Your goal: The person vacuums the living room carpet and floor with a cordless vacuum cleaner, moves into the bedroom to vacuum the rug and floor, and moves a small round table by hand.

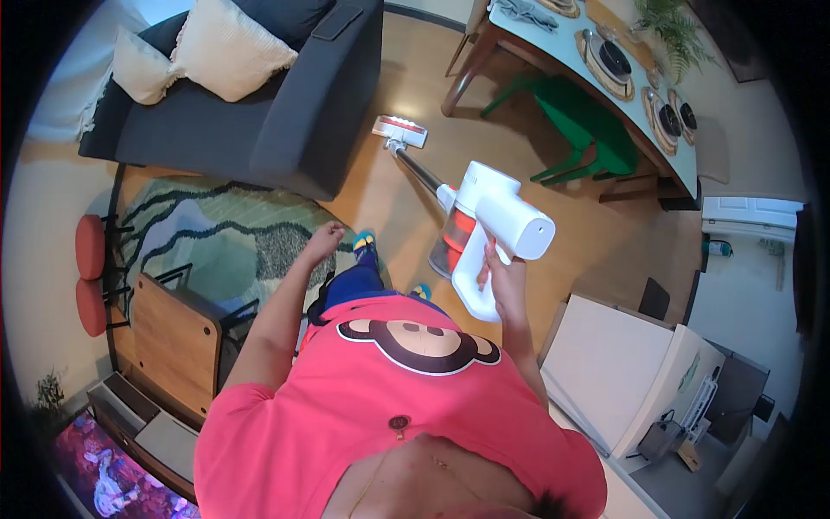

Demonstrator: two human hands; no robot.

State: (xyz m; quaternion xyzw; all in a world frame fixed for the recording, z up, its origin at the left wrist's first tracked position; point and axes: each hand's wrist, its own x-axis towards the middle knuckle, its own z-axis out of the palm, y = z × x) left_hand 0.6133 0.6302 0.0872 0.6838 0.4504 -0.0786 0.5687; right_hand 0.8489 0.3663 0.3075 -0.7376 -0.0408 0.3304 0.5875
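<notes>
A white and orange cordless stick vacuum (514,223) is held up in front of my body. My right hand (503,270) is wrapped round its white handle. From its body a dark tube runs forward to a white floor head (400,131), which rests on the wooden floor beside the grey sofa. My left hand (325,240) hangs free over the edge of the green patterned rug (207,233), near my feet, with its fingers loosely curled and apart and nothing seen in it.
A dark grey sofa (316,112) with cushions stands front left. At the front right are a set dining table (553,43) and a green chair (584,130). A wooden table (177,337) is at the left, a white counter (605,368) at the right.
</notes>
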